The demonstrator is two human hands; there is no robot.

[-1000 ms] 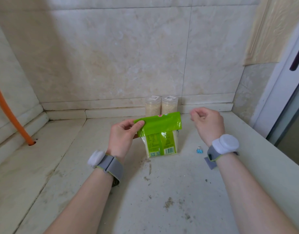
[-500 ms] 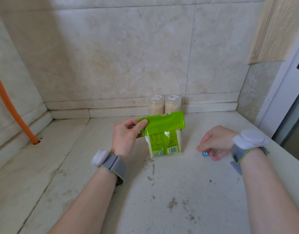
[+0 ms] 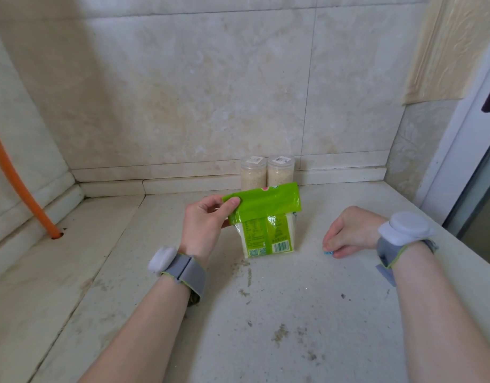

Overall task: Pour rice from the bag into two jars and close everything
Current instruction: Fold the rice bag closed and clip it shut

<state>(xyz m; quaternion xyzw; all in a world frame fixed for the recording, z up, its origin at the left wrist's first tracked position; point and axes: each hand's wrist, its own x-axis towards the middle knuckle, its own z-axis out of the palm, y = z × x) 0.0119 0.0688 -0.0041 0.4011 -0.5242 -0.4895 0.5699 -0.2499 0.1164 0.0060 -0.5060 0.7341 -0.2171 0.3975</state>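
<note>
Rice bag (image 3: 266,225), green on top and clear below with white grains showing, stands upright on a pale, dirt-flecked stone counter (image 3: 266,327) near the middle of the view. Its top is folded down into a wide green flap.

The left hand (image 3: 205,225), at the bag's 9 o'clock, pinches the left end of that flap, with the thumb on the front and the fingers curled behind. The bag's body sits toward 4 o'clock from this grip, and its base is on the counter.

The right hand (image 3: 348,233) rests on the counter at the bag's 3 o'clock, apart from it. Its fingers are curled downward and the fingertips touch a small blue clip (image 3: 329,252) at the hand's 7 o'clock. Whether they actually grip the clip cannot be told.

Two clear jars (image 3: 253,174) (image 3: 280,172) stand at the bag's 12 o'clock, side by side against the base of the tiled wall. Both hold rice and have lids on.

Each wrist wears a grey band (image 3: 188,275) with a white puck. An orange hose (image 3: 17,189) at far 9 o'clock runs down into a hole in the counter.
</note>
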